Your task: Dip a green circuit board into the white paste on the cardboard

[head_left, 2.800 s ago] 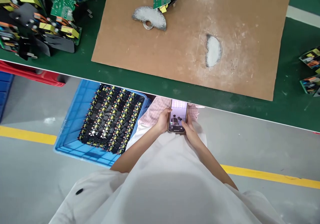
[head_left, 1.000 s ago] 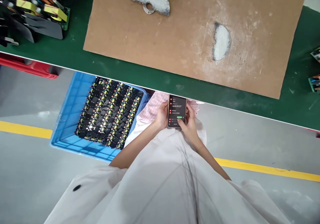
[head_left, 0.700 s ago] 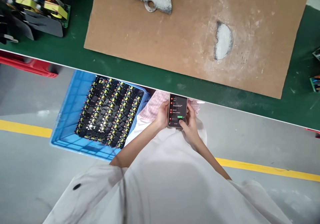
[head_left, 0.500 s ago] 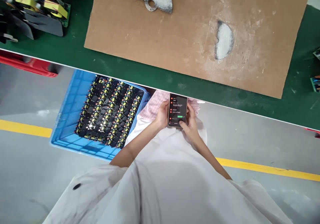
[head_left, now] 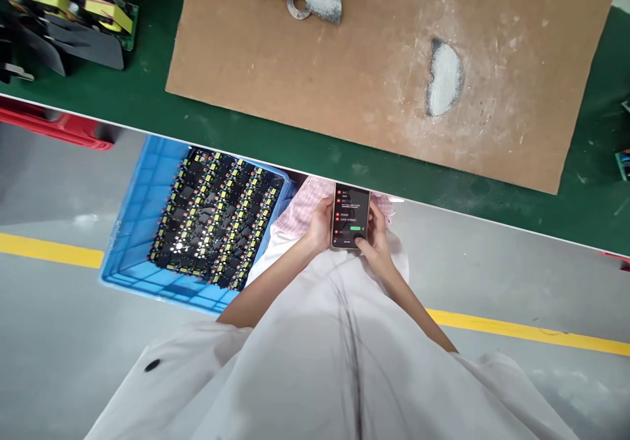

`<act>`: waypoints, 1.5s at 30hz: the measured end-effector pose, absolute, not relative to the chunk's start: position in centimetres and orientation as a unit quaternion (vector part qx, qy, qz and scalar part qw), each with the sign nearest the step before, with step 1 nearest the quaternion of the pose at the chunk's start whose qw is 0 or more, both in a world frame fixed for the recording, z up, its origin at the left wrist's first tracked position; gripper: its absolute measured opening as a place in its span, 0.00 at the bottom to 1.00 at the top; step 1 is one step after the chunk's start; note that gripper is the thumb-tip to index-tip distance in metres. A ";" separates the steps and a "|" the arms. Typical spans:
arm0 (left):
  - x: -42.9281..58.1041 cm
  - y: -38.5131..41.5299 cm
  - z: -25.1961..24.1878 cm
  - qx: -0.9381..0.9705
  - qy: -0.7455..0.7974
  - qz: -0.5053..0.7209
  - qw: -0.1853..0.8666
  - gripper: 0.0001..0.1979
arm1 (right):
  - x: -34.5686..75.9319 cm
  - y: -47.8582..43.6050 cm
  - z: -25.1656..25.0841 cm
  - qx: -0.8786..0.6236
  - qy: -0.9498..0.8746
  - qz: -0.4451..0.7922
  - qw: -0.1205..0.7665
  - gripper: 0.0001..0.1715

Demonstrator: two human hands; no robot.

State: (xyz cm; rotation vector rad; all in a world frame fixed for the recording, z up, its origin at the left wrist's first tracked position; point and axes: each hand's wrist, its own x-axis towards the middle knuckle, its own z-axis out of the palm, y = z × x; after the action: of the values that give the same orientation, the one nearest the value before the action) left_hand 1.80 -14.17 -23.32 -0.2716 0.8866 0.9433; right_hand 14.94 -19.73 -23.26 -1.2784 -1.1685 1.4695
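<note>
A smartphone [head_left: 350, 214] with a dark, lit screen is held upright over my lap, just under the edge of the table. My left hand [head_left: 321, 223] grips its left side. My right hand [head_left: 377, 237] is closed round the right side, its thumb at the lower right of the screen. Rows of red icons, white text and one green patch show on the display. Beneath the phone lies pink checked cloth [head_left: 312, 204] over white clothing.
A green table [head_left: 295, 128] carries a brown cardboard sheet [head_left: 374, 86] with two grey-white, part-round pieces [head_left: 445, 79]. Circuit boards [head_left: 105, 17] stand at the table's left. A blue crate [head_left: 128, 230] of black parts with yellow components sits on the floor, near a red stool [head_left: 63, 125].
The right thumb has shifted slightly on the phone screen. A dark strand, seemingly hair, has swung to the right across the white clothing. The camera view has moved a little.
</note>
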 end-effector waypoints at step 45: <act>1.7 -14.4 -23.4 -0.119 0.409 0.443 0.789 0.14 | 14.7 -19.5 -22.9 -0.555 -0.449 0.549 0.435 0.34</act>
State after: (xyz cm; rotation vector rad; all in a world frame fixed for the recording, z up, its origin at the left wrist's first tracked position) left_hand 1.71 -14.38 -23.36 -0.2574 0.8799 0.9550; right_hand 14.73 -19.46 -22.94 -1.3809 -1.1189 1.3660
